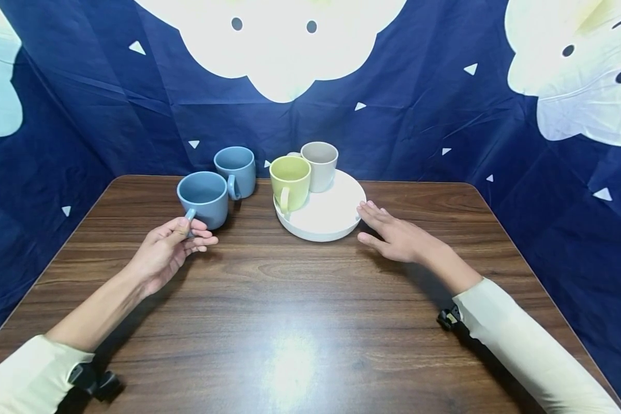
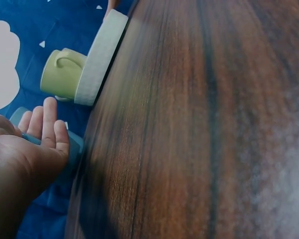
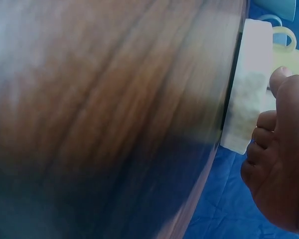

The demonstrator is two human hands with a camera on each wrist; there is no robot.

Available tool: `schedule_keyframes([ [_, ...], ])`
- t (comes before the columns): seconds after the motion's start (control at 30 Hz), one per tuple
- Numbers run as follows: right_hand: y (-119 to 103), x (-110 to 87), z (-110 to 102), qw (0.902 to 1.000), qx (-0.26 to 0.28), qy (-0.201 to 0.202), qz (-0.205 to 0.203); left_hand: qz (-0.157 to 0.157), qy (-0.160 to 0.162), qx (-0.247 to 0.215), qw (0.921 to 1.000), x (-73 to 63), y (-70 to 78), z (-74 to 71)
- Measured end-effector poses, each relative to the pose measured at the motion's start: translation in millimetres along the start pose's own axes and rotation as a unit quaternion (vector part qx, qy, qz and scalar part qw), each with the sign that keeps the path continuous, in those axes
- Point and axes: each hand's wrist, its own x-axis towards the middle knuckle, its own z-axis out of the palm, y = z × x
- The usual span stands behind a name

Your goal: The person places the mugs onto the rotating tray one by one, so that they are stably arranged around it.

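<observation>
My left hand (image 1: 167,253) pinches the handle of a blue mug (image 1: 213,210) between thumb and forefinger, its other fingers stretched out beside the mug. Just behind stands a second blue mug (image 1: 244,179), handle toward the front. To the right of both is a round white tray (image 1: 318,234) with a low wall. It bears a green mug (image 1: 290,185) at its left side and a light grey mug (image 1: 323,171) at the back, both upright. My right hand (image 1: 399,237) holds nothing; its fingers reach out straight, with the fingertips right at the tray's right rim.
Everything stands near the back edge of a brown wood-grain table (image 1: 290,299). A dark blue cloth (image 1: 409,126) with white cloud shapes hangs behind and at the sides. A black strap device (image 1: 95,380) sits on the left wrist, another (image 1: 448,317) on the right.
</observation>
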Motion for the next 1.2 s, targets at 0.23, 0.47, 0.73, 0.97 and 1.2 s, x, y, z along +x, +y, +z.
schedule_keyframes([
  [0.23, -5.6, -2.1, 0.0, 1.0, -0.001, 0.001, -0.008, -0.002, 0.002, 0.004, 1.0, 1.1, -0.5, 0.3],
  [0.47, -10.0, -4.0, 0.3, 0.9999, -0.008, -0.003, -0.01, -0.013, 0.002, 0.012, 0.9998, 1.8, -1.1, 2.6],
  [0.73, -16.0, -7.3, 0.8, 0.9998, -0.008, -0.007, -0.014, -0.011, 0.004, 0.011, 0.9999, 2.9, -1.7, 5.2],
  [0.97, -20.7, -9.4, 0.6, 0.9998, -0.006, -0.012, -0.013, -0.011, -0.005, 0.005, 0.9999, 2.1, -1.5, 8.4],
  [1.2, -23.5, -9.2, 2.0, 0.9996, -0.008, -0.011, -0.026, -0.018, -0.007, 0.012, 0.9997, 0.7, -0.6, 14.4],
])
